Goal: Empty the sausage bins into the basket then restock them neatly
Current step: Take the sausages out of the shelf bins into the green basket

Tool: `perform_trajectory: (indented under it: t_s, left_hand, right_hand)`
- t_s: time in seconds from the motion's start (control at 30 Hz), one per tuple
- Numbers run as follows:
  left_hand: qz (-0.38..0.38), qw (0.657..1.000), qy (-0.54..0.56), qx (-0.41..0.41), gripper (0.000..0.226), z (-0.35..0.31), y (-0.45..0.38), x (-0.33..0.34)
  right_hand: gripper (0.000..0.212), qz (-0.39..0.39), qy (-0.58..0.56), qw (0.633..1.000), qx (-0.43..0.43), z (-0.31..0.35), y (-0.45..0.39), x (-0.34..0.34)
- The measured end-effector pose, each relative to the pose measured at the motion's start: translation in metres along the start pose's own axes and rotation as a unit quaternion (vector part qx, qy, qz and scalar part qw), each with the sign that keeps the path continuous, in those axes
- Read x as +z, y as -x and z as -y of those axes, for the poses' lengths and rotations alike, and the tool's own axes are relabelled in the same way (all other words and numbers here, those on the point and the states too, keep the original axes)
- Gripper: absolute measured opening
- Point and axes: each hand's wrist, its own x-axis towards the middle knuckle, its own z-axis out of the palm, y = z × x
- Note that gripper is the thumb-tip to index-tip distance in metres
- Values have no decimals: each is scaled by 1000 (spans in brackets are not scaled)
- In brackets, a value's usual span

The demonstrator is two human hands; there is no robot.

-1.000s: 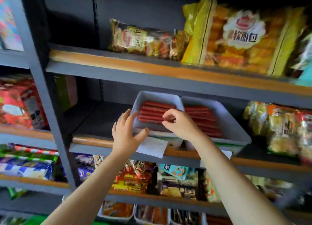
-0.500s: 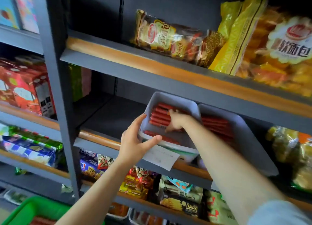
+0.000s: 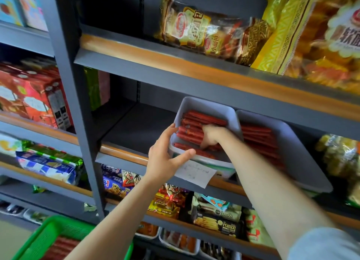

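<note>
the red stick sausages (image 3: pixel 202 121) lie crosswise in the left white plastic bin (image 3: pixel 209 105) on the shelf, the right hand (image 3: pixel 211 136) curled round a bundle, the left hand (image 3: pixel 165 156) gripping the bin's near corner.

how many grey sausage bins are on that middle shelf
2. The left bin sits tilted at the shelf edge, left hand gripping its near corner, right hand inside on the sausages. The right bin sits beside it, touching. None seem hidden.
</note>
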Motion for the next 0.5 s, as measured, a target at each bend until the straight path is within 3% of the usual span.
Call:
perform_trajectory:
  t_s: [0.2, 0.4, 0.5]
  left_hand:
    - [6, 1000, -16, 2, 59, -2, -1, -2]
    - [6, 1000, 1, 2, 75, 4, -2, 1]
    - [7, 1000, -2, 0, 71, 5, -3, 1]
  right_hand:
    - [45, 50, 9, 999, -15, -1, 5, -13]
    - [43, 6, -18, 999, -33, -1, 6, -5]
    - [46, -14, -57, 998, -32, -6, 8, 3]
